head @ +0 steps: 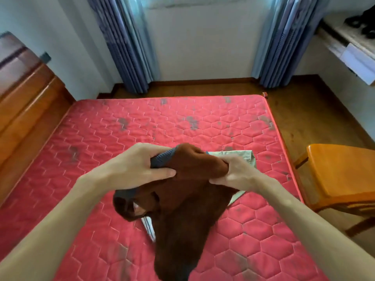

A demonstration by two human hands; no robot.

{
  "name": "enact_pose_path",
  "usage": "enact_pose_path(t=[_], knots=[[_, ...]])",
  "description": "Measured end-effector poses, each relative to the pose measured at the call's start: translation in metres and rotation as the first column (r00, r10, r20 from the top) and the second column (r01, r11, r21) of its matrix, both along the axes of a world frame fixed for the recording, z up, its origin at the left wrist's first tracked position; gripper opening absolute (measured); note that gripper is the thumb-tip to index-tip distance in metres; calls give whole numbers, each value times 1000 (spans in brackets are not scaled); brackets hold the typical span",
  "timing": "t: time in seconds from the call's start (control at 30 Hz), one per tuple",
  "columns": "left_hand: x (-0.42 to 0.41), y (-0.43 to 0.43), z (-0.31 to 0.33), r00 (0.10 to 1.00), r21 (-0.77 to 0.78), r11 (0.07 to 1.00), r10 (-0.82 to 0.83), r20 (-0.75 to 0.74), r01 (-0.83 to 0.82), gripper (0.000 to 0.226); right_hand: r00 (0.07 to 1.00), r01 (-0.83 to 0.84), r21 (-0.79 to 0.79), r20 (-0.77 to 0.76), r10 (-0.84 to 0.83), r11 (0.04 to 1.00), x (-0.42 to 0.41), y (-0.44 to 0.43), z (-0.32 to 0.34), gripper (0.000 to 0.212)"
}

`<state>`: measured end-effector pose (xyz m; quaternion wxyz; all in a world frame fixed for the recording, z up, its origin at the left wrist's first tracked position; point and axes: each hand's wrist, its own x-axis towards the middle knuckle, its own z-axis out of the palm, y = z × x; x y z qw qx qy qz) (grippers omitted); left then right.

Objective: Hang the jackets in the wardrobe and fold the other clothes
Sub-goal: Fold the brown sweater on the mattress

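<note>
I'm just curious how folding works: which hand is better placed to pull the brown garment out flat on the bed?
Probably the left. The left hand holds the brown garment by its ribbed edge, with bare mattress on its side. The right hand holds it over a folded pale garment.

no readable text, labels or numbers show anywhere, perhaps owing to blur.

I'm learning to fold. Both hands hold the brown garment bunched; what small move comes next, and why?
Probably spread the brown garment flat on the mattress to the left: the left hand and right hand grip it bunched in the air, over a folded pale garment.
</note>
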<state>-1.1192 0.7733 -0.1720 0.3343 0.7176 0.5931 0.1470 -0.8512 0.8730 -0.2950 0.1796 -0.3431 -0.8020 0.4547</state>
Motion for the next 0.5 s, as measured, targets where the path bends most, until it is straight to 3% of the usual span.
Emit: enact_pose_path(t=[0.03, 0.1, 0.17, 0.27, 0.37, 0.4, 0.43, 0.5], knots=[[-1, 0, 4, 1000, 46, 999, 6, 19, -7, 32, 1000, 0, -41, -1, 0, 999, -3, -2, 21, 26], [-5, -7, 31, 1000, 172, 985, -5, -1, 5, 35, 998, -58, -268, -8, 58, 962, -5, -6, 59, 59], [-9, -5, 47, 1000, 328, 945, -6, -24, 13, 31, 987, -159, -516, -102, 124, 842, -7, -12, 90, 90], [-8, -3, 81, 997, 521, 853, -58, 41, 28, 22, 974, -207, -644, -205, 95, 736, -15, -25, 112, 95], [4, -1, 96, 991, 661, 740, -128, -44, 125, 28, 992, -107, -681, -127, 27, 724, -27, -30, 119, 110], [5, 0, 100, 990, 678, 723, -131, -60, 137, 33, 991, -97, -646, -130, 17, 757, -29, -29, 122, 112], [6, 1, 103, 990, 687, 715, -131, -50, 129, 38, 989, -96, -587, -145, 12, 804, -30, -29, 128, 99], [8, 0, 111, 990, 699, 707, -138, -15, 109, 44, 984, -106, -382, -173, 41, 918, -33, -31, 146, 42]])
